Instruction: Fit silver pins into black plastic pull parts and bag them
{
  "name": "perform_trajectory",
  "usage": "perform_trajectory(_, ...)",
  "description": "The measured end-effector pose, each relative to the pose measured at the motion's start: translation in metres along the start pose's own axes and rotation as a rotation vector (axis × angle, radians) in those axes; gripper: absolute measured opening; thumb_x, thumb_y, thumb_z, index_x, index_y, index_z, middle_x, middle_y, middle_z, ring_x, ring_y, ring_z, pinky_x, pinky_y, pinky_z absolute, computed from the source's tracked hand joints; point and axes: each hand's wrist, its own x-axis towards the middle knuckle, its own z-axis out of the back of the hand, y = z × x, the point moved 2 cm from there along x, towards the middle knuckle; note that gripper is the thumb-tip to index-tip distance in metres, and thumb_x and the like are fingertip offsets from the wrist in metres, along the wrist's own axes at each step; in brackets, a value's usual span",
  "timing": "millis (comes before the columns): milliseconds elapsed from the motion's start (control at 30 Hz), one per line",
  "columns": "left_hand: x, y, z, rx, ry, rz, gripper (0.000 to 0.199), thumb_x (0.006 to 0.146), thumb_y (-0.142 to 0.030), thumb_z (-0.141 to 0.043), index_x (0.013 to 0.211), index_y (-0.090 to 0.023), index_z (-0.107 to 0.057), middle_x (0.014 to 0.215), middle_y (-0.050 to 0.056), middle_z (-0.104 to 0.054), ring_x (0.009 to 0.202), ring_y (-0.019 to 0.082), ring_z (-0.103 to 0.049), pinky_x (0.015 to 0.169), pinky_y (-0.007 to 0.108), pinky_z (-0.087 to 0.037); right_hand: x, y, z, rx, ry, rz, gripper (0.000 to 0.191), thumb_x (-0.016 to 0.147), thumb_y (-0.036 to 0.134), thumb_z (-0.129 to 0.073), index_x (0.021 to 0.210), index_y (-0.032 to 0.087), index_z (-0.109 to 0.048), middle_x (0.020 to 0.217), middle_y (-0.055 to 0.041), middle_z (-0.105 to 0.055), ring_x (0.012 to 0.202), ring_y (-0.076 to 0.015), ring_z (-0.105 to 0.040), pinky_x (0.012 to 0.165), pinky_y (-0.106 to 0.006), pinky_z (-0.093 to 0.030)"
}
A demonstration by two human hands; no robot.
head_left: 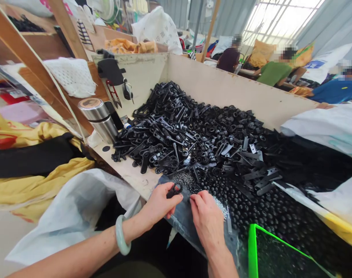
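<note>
The work looks to be at a single piece among a great many. The left hand (161,200) holds 1 black piece (173,191) above the near edge of the desk (143,183), its fingers pinching it between thumb and forefinger, with a ring-shaped end showing upward. The right hand (208,216) is just beside it, not touching the piece; its fingers are pressed together at the tips, and I cannot tell whether something tiny is caught between them. Nothing visibly joins the 2 hands, so this piece seems partway through handling, though its exact stage is hidden by the grip.

What is left appears large. A heap of long black parts (155,141) covers much of the desk, with short black parts (236,117) behind it to the right. Round black parts (245,210) spread over the right side, and small silvery pins (220,206) lie beside the right hand, near a pile of tiny metal bits (183,178). All of these lie loose.

What is done is harder to judge: a green-rimmed container (252,247) stands at the near right, but its dark contents are too unclear to identify as completed pieces.
</note>
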Motion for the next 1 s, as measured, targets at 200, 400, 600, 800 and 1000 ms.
perform_trajectory(200, -0.002, 0.005, -0.004, -0.18, 0.144, 0.068, 0.028, 0.086, -0.041, -0.065, 0.084, -0.013, -0.064, 0.076, 0.004, -0.071, 0.047, 0.005, -0.045, 0.044, 0.017, -0.027, -0.01, 0.012, 0.01, 0.288, -0.004, -0.038, 0.02, 0.103, 0.033, -0.053, 0.098, 0.025, -0.07, 0.091, -0.0009, -0.069, 0.077, -0.012, -0.066, 0.066, -0.02, -0.052)
perform_trajectory(400, -0.01, 0.006, -0.004, -0.341, 0.238, 0.18, 0.027, 0.078, -0.038, -0.073, 0.083, -0.013, -0.066, 0.071, 0.003, -0.067, 0.047, 0.004, -0.041, 0.042, 0.018, -0.018, -0.028, 0.014, 0.001, 0.509, -0.044, -0.124, 0.012, 0.096, 0.032, -0.064, 0.098, 0.025, -0.074, 0.091, -0.0007, -0.073, 0.079, -0.013, -0.07, 0.072, -0.019, -0.055)
perform_trajectory(600, -0.011, 0.01, 0.002, -0.457, 0.294, 0.36, 0.023, 0.068, -0.032, -0.077, 0.078, -0.016, -0.063, 0.064, 0.0, -0.064, 0.042, 0.004, -0.038, 0.04, 0.019, -0.019, -0.032, 0.005, -0.006, 0.673, 0.017, -0.25, 0.019, 0.088, 0.039, -0.074, 0.096, 0.023, -0.077, 0.088, -0.0037, -0.076, 0.076, -0.0165, -0.073, 0.071, -0.021, -0.058)
perform_trajectory(800, -0.014, 0.007, 0.0, -0.415, 0.194, 0.286, 0.025, 0.071, -0.037, -0.073, 0.079, -0.015, -0.064, 0.063, 0.0, -0.063, 0.041, 0.004, -0.036, 0.04, 0.02, -0.016, -0.024, 0.005, 0.001, 0.637, 0.108, -0.191, 0.015, 0.091, 0.037, -0.07, 0.093, 0.024, -0.078, 0.089, -0.0032, -0.076, 0.077, -0.0156, -0.073, 0.072, -0.019, -0.057)
perform_trajectory(1000, -0.015, 0.008, 0.0, -0.383, 0.187, 0.254, 0.026, 0.073, -0.039, -0.071, 0.076, -0.015, -0.063, 0.062, 0.0, -0.063, 0.043, 0.005, -0.038, 0.04, 0.02, -0.018, -0.022, 0.009, 0.001, 0.572, 0.108, -0.132, 0.017, 0.094, 0.036, -0.067, 0.092, 0.022, -0.076, 0.087, -0.0038, -0.075, 0.076, -0.016, -0.072, 0.07, -0.021, -0.057)
